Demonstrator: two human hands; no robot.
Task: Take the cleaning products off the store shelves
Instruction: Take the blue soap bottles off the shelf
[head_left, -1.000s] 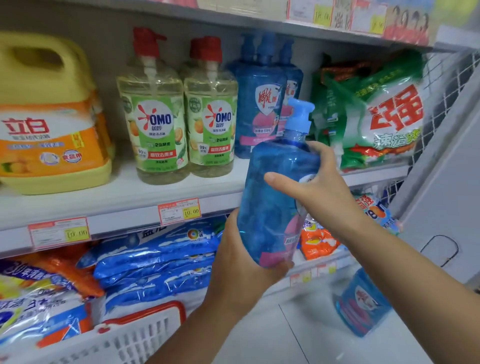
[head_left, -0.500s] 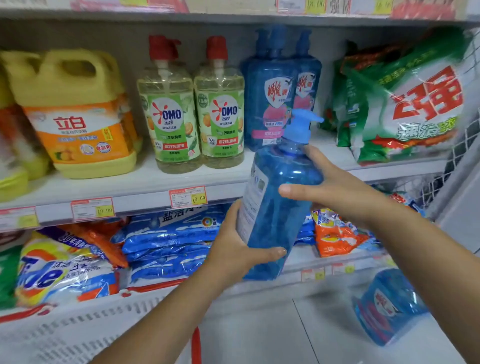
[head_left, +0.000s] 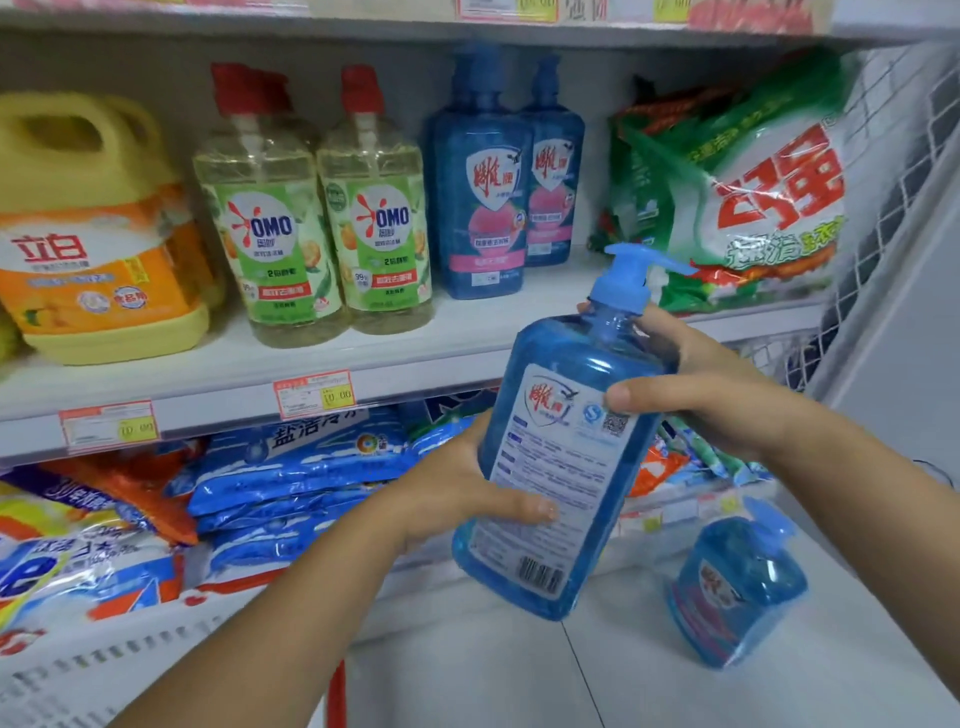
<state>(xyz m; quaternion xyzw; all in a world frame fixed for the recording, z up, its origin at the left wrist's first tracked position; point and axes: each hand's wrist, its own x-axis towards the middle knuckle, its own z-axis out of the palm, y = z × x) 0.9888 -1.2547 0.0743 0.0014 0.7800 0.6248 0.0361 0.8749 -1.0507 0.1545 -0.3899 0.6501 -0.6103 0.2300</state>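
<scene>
A blue pump bottle (head_left: 558, 467) is held in front of the shelves, tilted, with its white back label facing me. My left hand (head_left: 452, 493) grips its lower left side. My right hand (head_left: 696, 395) holds its upper right side below the pump. On the middle shelf (head_left: 234, 374) stand two more blue pump bottles (head_left: 488, 192), two green-labelled OMO bottles (head_left: 270, 228) with red caps, and a yellow jug (head_left: 93, 234). A green and white detergent bag (head_left: 743, 187) lies at the shelf's right end.
A second blue bottle (head_left: 737, 582) stands on the white floor at lower right. Blue detergent bags (head_left: 296, 467) and orange bags fill the lower shelf. A white basket with a red rim (head_left: 156, 660) is at lower left. A wire mesh panel (head_left: 883, 156) closes the shelf's right end.
The bottle in my hands has turned so its back label faces me and has come lower and to the right. The view has shifted right along the shelves.
</scene>
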